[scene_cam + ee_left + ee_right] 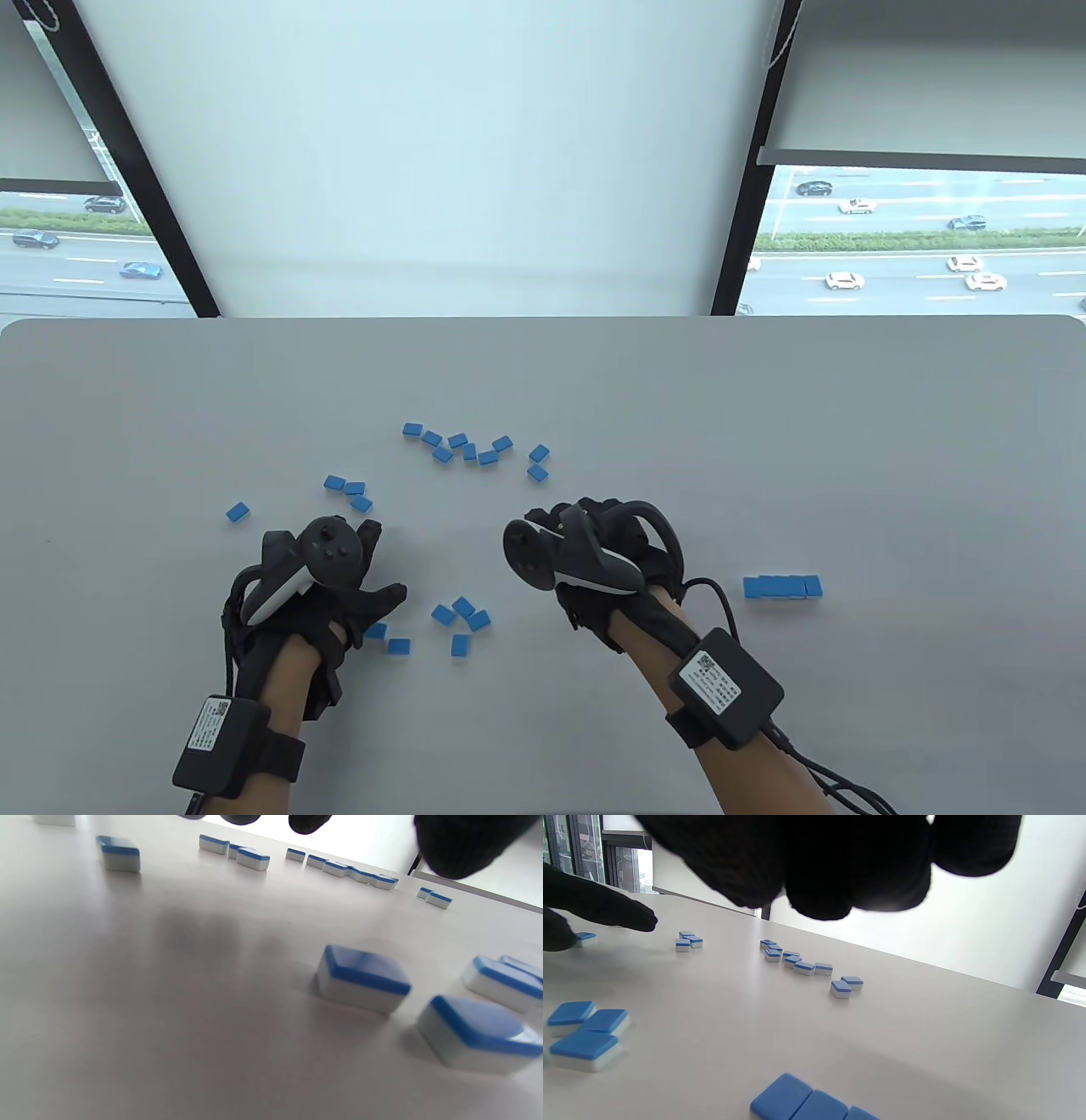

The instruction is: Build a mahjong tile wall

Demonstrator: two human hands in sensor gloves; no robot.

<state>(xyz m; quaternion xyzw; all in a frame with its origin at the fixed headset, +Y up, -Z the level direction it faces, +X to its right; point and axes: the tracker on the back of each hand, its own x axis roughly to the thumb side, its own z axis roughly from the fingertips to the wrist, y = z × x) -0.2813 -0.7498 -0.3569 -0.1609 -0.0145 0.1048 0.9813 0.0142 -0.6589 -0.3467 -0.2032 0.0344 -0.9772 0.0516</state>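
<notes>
Blue-backed mahjong tiles lie scattered on the grey table (764, 407). A finished row of several tiles (781, 587) (806, 1103) sits at the right. Loose tiles form a far cluster (471, 447) (797, 963), a trio (348, 491), a single (238, 512) and a near cluster (462, 615) (583, 1035). My left hand (382, 564) hovers with fingers spread, its thumb (458, 844) above two tiles (389, 638) (362, 978); it holds nothing. My right hand (551, 526) (840, 878) hangs between the clusters with fingers curled in, and no tile shows in it.
Windows and dark frame posts (144, 170) stand beyond the table's far edge (543, 319). Cables (831, 772) trail from the right wrist box toward the bottom edge. Bare tabletop stretches along the far side and both outer ends.
</notes>
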